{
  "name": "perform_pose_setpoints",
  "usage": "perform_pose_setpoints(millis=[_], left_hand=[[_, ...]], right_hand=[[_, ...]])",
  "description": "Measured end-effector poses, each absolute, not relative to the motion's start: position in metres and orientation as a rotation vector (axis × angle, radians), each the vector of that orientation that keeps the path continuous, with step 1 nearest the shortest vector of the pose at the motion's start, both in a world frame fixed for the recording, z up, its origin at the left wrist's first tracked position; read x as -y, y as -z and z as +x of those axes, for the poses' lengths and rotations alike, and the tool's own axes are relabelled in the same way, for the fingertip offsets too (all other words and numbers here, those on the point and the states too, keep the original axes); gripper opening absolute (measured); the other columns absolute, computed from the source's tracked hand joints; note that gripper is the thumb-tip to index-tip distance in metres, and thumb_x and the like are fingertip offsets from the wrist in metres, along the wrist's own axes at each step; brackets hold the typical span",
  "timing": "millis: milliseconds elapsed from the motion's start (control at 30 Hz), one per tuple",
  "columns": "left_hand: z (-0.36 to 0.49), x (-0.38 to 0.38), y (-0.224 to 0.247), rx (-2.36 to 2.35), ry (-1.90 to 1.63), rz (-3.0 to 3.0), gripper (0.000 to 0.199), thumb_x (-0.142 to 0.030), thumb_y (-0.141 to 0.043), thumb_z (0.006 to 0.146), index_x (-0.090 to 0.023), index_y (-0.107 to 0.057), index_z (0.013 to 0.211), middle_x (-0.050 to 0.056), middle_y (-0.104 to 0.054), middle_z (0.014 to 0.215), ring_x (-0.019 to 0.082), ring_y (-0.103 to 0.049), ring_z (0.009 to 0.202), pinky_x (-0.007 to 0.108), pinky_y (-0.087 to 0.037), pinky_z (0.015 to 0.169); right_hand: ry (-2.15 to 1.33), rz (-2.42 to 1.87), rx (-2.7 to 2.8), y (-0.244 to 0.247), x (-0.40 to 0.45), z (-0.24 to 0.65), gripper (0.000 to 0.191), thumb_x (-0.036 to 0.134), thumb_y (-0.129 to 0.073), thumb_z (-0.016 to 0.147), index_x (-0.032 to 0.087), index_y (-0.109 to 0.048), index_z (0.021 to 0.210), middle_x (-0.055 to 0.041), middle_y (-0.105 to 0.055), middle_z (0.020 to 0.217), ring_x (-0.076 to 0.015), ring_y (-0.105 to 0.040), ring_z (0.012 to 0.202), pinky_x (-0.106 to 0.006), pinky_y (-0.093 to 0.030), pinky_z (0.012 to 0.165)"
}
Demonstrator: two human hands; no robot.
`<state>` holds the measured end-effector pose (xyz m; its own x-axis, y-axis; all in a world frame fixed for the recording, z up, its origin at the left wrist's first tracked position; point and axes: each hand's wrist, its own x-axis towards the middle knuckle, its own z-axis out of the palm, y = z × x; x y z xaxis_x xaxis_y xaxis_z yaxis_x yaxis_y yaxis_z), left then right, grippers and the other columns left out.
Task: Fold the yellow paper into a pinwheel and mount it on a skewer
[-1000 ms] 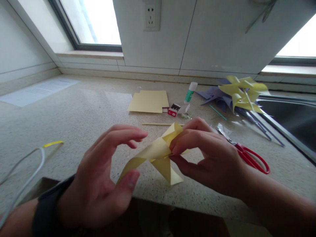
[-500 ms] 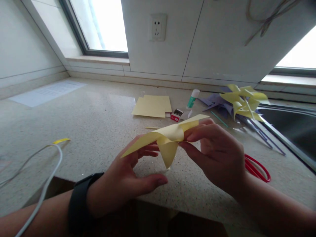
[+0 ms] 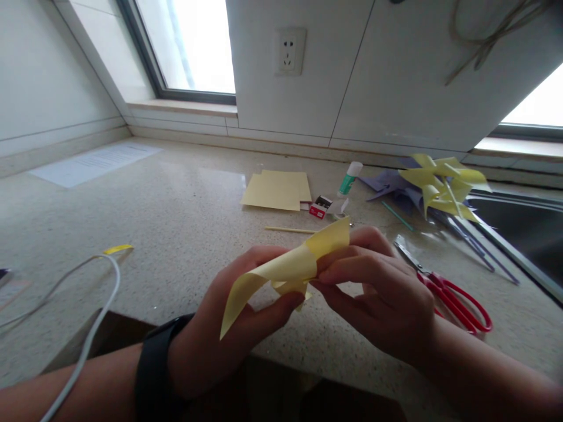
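Speckled counter (image 3: 185,217), right grip (image 3: 387,293) pinching yellow paper (image 3: 281,266), left grip (image 3: 235,337) (fingers mostly hidden) holding it.

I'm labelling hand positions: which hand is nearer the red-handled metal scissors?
Right. The right hand is just left of the scissors; the left hand is farther left.

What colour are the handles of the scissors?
Red handles, best seen in the head view.

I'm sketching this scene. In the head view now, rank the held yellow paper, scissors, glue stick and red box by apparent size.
1. Yellow paper, likely enlarged by nearness
2. Scissors
3. Glue stick and red box: too alike to rank
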<state>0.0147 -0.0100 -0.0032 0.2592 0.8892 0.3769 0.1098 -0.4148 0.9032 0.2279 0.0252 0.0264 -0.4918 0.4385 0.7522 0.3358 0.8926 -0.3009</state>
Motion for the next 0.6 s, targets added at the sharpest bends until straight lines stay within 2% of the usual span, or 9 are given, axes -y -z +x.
perform_pose_setpoints(millis=[200, 333, 600], left_hand=[[0.0164, 0.0124, 0.0027, -0.955, -1.234, 1.718, 0.030, -0.020, -0.070, 0.089, -0.027, -0.062, 0.117, 0.002, -0.070, 0.105, 0.017, -0.066, 0.093, 0.027, -0.057, 0.079], [0.0172, 0.0129, 0.0018, -0.979, -1.251, 1.755, 0.031, -0.019, -0.069, 0.089, -0.028, -0.061, 0.118, 0.002, -0.071, 0.106, 0.016, -0.068, 0.090, 0.025, -0.058, 0.074], [0.0165, 0.0169, -0.0014, -1.027, -1.269, 1.796, 0.030, -0.019, -0.067, 0.090, -0.032, -0.063, 0.117, 0.000, -0.072, 0.103, 0.017, -0.068, 0.088, 0.028, -0.059, 0.073]], right_hand=[[-0.146, -0.638, 2.109, -0.0230, -0.0230, 0.2265, 0.023, 0.008, -0.069, 0.082, 0.025, -0.062, 0.096, -0.0017, -0.069, 0.089, -0.0199, -0.061, 0.084, -0.038, -0.051, 0.076], [-0.112, -0.726, 2.086, -0.0219, -0.0209, 0.2242, 0.021, 0.011, -0.069, 0.084, 0.024, -0.058, 0.098, -0.0018, -0.068, 0.088, -0.0194, -0.060, 0.083, -0.040, -0.048, 0.078], [-0.047, -0.836, 2.071, -0.0227, -0.0181, 0.2219, 0.019, 0.015, -0.069, 0.085, 0.024, -0.057, 0.098, -0.0026, -0.067, 0.089, -0.0205, -0.061, 0.083, -0.042, -0.045, 0.078]])
